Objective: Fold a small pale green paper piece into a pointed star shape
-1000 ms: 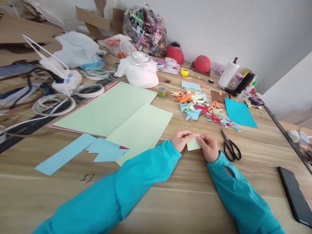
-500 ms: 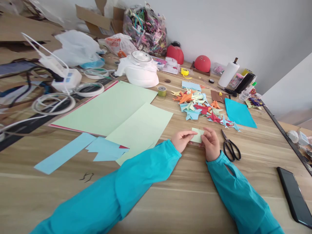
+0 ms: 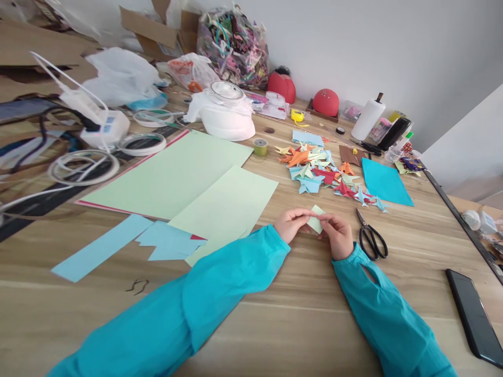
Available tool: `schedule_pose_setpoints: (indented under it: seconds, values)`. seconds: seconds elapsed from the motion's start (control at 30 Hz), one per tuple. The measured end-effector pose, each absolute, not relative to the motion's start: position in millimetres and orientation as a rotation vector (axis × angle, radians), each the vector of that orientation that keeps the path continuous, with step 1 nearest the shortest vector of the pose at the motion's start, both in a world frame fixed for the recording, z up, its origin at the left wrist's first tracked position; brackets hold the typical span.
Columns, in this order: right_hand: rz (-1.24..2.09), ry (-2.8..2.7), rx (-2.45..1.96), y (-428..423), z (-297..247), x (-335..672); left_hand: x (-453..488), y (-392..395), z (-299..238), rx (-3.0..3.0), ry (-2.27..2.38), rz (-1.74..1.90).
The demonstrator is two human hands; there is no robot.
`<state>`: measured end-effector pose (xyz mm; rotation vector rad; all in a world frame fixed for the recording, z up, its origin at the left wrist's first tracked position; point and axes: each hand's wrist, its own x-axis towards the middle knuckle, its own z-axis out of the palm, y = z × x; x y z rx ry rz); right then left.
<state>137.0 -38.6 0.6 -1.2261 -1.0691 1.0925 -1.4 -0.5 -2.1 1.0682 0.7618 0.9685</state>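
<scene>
My left hand (image 3: pixel 290 224) and my right hand (image 3: pixel 338 236) meet over the wooden table (image 3: pixel 298 324), both pinching a small pale green paper piece (image 3: pixel 315 221) that is folded and tilted between the fingertips. Teal sleeves cover both arms. Black scissors (image 3: pixel 371 240) lie just right of my right hand. A pile of small folded paper shapes (image 3: pixel 320 174) in several colours lies beyond the hands.
Large pale green sheets (image 3: pixel 188 183) and light blue strips (image 3: pixel 129 243) lie to the left. A teal sheet (image 3: pixel 385 181) is at the right, a black phone (image 3: pixel 473 314) near the right edge. Tape rolls (image 3: pixel 84 166), a white pot (image 3: pixel 223 112), bags and boxes crowd the back.
The green piece went from a flat square held low to a narrower folded piece raised and turned between my fingertips. My hands have drawn closer together.
</scene>
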Motion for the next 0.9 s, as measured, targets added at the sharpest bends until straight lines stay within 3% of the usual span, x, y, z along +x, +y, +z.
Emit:
schedule_pose_setpoints:
  seconds: [0.47,0.9]
  values:
    - [1.108,-1.137,-1.052,-41.9,0.2,139.0,-5.3,2.0,2.3,1.098,0.856,1.076]
    - [0.953,-1.201,-1.157,-42.6,3.2,134.4,-4.2,-0.7,3.1,1.068,0.811,1.043]
